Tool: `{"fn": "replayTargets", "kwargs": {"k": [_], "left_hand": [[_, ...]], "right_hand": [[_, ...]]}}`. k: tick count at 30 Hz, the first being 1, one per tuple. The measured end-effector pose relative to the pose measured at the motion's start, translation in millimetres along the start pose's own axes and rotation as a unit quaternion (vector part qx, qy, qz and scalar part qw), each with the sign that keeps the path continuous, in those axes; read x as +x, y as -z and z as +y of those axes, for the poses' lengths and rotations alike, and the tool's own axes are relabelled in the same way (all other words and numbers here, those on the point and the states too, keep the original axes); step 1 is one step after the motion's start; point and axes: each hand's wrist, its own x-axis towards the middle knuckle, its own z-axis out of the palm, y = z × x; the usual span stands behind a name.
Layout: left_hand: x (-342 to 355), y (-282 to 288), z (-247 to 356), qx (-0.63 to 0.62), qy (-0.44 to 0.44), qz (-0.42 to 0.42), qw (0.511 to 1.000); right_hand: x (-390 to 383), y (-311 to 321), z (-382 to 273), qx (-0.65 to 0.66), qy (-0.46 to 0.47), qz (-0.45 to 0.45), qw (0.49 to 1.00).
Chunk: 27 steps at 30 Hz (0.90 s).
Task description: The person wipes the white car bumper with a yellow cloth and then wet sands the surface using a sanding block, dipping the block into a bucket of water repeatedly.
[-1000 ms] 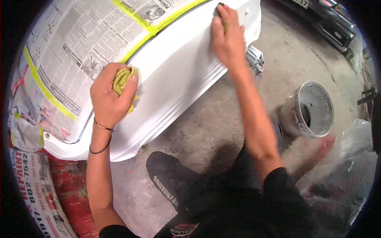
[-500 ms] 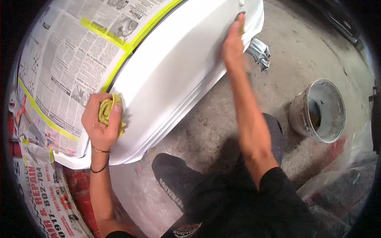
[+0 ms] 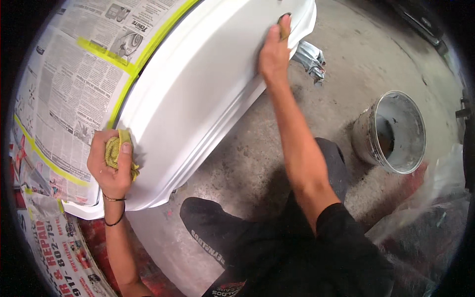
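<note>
Across the upper middle of the view lay a white car body panel (image 3: 198, 94), matte and smooth, with a raised crease running along its lower edge and a curved lip at its near end. Newspaper (image 3: 74, 84) covered the part beside it on the left, fixed down with strips of yellow-green masking tape (image 3: 129, 79) that followed the panel's edge. The left hand (image 3: 111, 171) had its fingers closed around a bunched yellow cloth (image 3: 115, 151), pressed against the panel's near left end just beside the tape. The right hand (image 3: 273, 52) lay flat on the panel's far end, its fingers stretched over a small dark pad (image 3: 284, 25) and holding it against the surface. On the concrete floor (image 3: 257, 148) to the right, well apart from the panel, stood a grey-white bucket (image 3: 366, 143); its inside wall was smeared pale, and I could not tell what, if anything, it held. A crumpled piece of silvery material (image 3: 309, 54) lay on the floor just beside the panel's far end.
</note>
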Motion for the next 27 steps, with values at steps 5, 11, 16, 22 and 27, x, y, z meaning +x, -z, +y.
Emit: {"fn": "replayTargets", "kwargs": {"k": [5,11,16,22,27], "left_hand": [[-1.4,2.4,4.3,0.008,0.007,-0.004,1.0],[2.2,-4.9,4.9,-0.015,0.011,0.004,1.0],[-2.7,2.2,6.3,-0.019,0.045,0.01,0.999],[-1.9,-0.9,7.1,-0.016,0.022,0.035,0.999],[-5.9,9.2,5.5,-0.018,0.016,0.056,0.998]], "right_hand": [[-192.5,-53.6,-45.8,-0.025,-0.021,-0.085,0.996],[-69.4,-11.4,-5.2,-0.009,-0.06,-0.054,0.997],[2.0,27.3,-15.3,0.039,-0.162,-0.062,0.984],[-244.9,-61.3,-88.5,-0.028,0.026,-0.167,0.985],[-132.1,-40.3,-94.4,-0.041,0.005,-0.093,0.995]]}}
